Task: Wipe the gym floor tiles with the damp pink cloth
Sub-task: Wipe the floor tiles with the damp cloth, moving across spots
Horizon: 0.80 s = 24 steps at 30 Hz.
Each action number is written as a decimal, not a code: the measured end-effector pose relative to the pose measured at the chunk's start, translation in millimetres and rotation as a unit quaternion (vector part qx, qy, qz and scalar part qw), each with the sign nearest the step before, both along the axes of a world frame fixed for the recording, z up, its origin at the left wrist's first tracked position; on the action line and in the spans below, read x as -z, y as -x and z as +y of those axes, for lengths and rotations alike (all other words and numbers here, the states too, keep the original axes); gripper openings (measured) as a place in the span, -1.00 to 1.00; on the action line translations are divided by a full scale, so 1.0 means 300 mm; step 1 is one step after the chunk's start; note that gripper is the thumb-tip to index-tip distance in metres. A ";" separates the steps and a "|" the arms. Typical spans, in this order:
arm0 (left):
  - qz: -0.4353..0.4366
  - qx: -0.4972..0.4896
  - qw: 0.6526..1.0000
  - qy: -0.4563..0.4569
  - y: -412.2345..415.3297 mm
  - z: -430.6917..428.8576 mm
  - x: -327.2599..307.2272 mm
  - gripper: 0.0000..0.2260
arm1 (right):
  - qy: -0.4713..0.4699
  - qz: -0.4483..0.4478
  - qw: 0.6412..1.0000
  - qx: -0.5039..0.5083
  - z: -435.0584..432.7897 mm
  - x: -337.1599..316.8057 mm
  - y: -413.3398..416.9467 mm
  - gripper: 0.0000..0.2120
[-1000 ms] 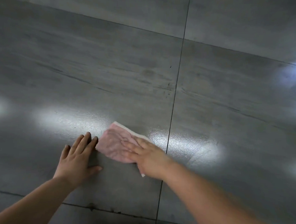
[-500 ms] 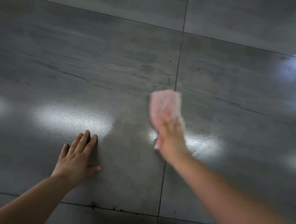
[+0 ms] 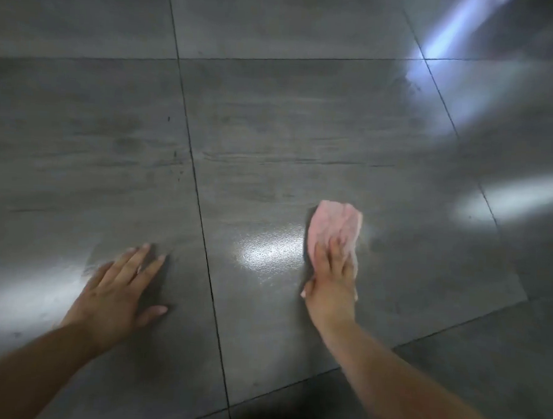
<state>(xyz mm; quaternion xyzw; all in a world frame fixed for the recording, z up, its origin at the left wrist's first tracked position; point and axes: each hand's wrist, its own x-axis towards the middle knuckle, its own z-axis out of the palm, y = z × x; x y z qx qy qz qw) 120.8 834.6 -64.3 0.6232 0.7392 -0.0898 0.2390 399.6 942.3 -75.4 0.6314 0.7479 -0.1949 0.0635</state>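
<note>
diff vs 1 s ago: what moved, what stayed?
The right hand swept the crumpled pink cloth rightward, from beside the left hand across the dark grout line onto the neighbouring grey floor tile, pressing on it throughout. Nothing was newly taken hold of or let go. The left hand stays flat on the floor, left of the line.

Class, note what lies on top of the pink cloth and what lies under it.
The right hand presses flat on the pink cloth, covering its near half. It lies on a grey floor tile; the patch beneath is hidden.
</note>
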 end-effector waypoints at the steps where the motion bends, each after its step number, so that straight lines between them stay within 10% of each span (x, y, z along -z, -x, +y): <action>1: -0.008 -0.020 1.000 -0.003 -0.036 0.049 -0.003 -0.23 | -0.021 0.030 0.998 -0.054 -0.054 0.012 0.020 -0.29; 6: -0.020 -0.094 0.995 -0.004 -0.130 0.133 0.012 -0.25 | -0.103 -0.020 0.937 -0.334 0.033 0.047 -0.136 -0.22; 10: -0.024 -0.082 0.996 -0.019 -0.097 0.104 0.027 -0.20 | -0.109 0.001 0.993 -0.035 0.180 0.030 -0.420 -0.35; 17: 0.028 -0.001 0.999 -0.018 -0.047 0.075 0.064 -0.27 | -0.069 -0.028 0.957 0.282 0.168 0.019 -0.275 -0.39; 24: -0.034 -0.053 0.998 -0.016 -0.061 0.066 0.022 -0.23 | -0.112 0.034 0.971 -0.209 -0.117 0.059 0.080 -0.49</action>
